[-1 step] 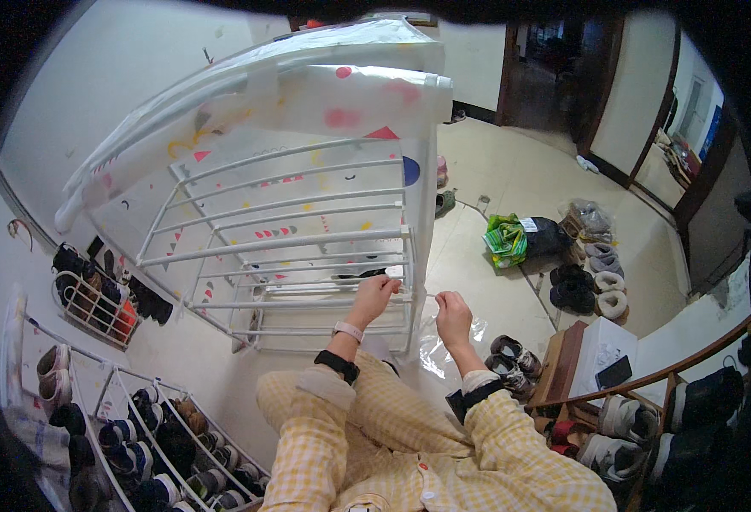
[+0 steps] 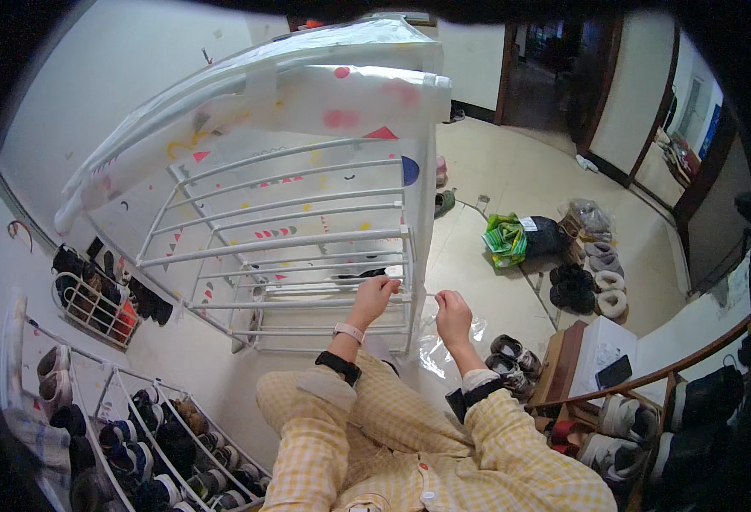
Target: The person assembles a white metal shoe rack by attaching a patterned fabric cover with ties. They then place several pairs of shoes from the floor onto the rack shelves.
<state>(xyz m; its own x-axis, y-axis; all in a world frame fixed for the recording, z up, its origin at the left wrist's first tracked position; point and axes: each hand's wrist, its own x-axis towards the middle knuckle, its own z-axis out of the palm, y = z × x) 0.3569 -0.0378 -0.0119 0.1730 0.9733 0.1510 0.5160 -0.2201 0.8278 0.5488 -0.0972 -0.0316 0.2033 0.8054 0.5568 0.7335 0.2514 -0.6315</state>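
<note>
A white tubular rack [image 2: 281, 243] stands before me, its bars forming several tiers. A translucent plastic cover [image 2: 256, 111] with coloured shapes hangs over its top and back, rolled or folded up at the front. My left hand [image 2: 375, 296] is closed in a pinch by the rack's lower right bars. To its right and a little lower, my right hand [image 2: 453, 317] is also pinched, fingertips turned toward the left hand. What either hand holds, if anything, is too small to make out. Clear plastic film [image 2: 450, 350] lies on the floor below my right hand.
A shoe rack [image 2: 166, 435] full of shoes stands at lower left, a wire basket [image 2: 93, 307] on the left wall. At right are a green bag [image 2: 505, 243], slippers [image 2: 607, 294], sneakers [image 2: 512, 358], boxes [image 2: 580, 354] with a phone [image 2: 613, 372], and a wooden shelf [image 2: 670, 392] of shoes.
</note>
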